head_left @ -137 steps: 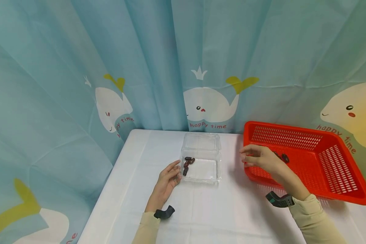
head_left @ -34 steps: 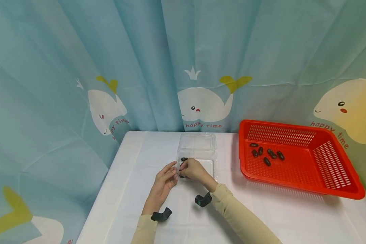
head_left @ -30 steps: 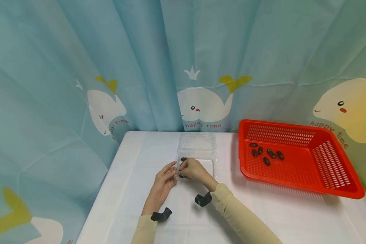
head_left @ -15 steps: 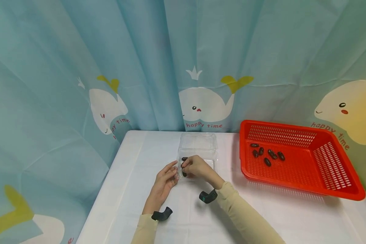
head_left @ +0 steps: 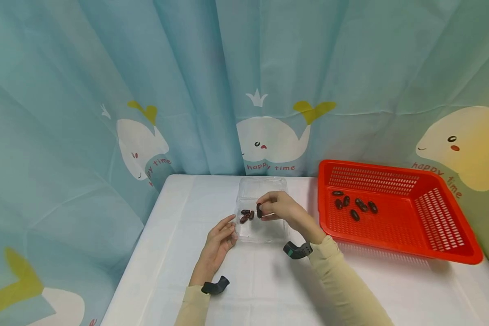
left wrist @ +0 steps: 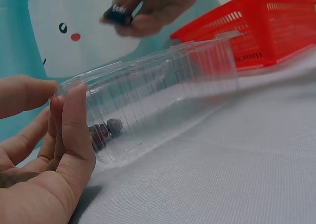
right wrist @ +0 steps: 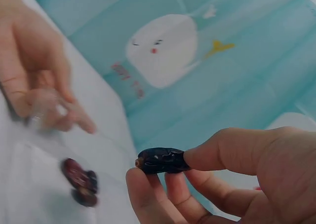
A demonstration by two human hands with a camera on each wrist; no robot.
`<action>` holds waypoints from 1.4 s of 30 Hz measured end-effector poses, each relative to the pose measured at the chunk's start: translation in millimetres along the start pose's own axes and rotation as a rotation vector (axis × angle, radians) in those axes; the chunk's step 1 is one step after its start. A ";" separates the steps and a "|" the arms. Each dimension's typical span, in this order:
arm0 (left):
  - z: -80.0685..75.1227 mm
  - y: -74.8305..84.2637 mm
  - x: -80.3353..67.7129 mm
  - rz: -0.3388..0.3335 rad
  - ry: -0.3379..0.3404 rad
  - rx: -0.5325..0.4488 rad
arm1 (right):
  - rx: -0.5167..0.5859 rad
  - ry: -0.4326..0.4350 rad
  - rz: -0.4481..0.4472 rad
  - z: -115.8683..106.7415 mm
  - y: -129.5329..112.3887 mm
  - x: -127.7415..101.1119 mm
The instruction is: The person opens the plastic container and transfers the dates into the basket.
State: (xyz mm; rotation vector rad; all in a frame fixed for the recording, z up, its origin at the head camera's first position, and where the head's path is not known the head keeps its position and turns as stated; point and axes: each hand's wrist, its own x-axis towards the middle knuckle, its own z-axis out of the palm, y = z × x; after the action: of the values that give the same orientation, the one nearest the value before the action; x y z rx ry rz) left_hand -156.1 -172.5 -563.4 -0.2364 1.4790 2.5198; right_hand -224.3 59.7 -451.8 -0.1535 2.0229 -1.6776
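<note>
My right hand holds a dark, wrinkled date between thumb and fingertips, raised over the open clear plastic container. Inside that container, toward its left side, lie 3 reddish-brown dates close together. At the container's left wall, my left hand pinches the rim with thumb and finger, as the left wrist view shows. The container's hinged lid is folded back, away from me.
To the right stands a red perforated plastic basket with several dark dates on its floor. A white cloth covers the table, and a blue whale-print curtain hangs behind it.
My right hand was over the basket earliest, then among the dates at the container's left. It has since risen to the right, lifting one date out. My left hand has stayed at the container.
</note>
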 end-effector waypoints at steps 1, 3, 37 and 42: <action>-0.3 0.0 0.1 -0.001 0.003 -0.003 | 0.007 0.004 -0.003 -4.6 -1.8 -2.1; -0.9 -0.4 0.3 -0.002 0.002 -0.005 | 0.012 0.008 -0.012 -14.8 -5.2 -7.0; -2.3 0.9 0.8 0.008 -0.007 0.006 | 0.008 0.015 0.131 -206.9 22.7 -53.6; -2.4 0.5 0.6 0.003 -0.010 -0.005 | -0.026 0.025 0.165 -227.8 35.3 -56.2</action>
State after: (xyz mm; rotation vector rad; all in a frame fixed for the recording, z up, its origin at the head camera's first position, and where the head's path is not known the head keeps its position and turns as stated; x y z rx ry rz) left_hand -156.8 -174.8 -564.3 -0.2229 1.4710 2.5232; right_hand -268.8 292.5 -442.4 0.0254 2.0177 -1.5591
